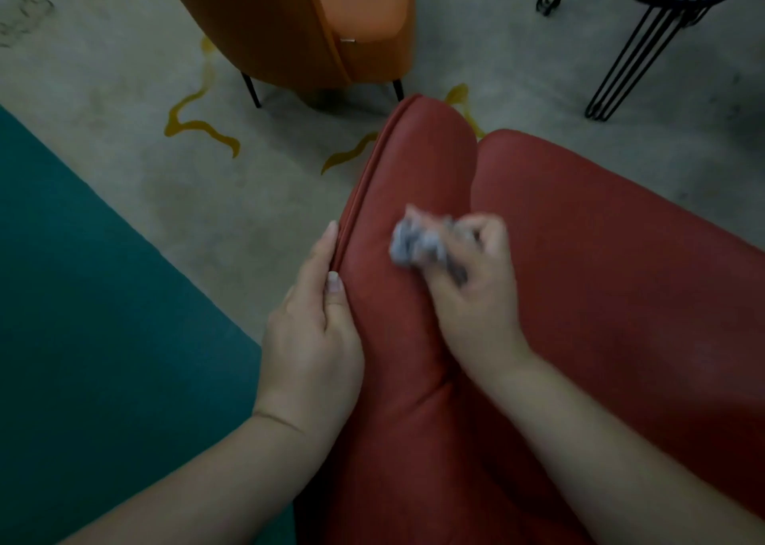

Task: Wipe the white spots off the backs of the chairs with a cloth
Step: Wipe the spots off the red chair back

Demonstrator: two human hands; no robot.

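Left hand (314, 337) rests flat-fingered along red chair back's (414, 171) piped left edge, steadying it. Right hand (476, 283) grips crumpled grey cloth (418, 244), pressed on the backrest mid-wipe. No spots discernible; next probably checking, then orange chair (289, 26).

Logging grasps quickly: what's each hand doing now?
Left hand: open, resting on the red chair.
Right hand: gripping the cloth.

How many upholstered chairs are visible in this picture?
2: the red chair under both hands in the foreground, and the orange chair at the top. More may be out of view.
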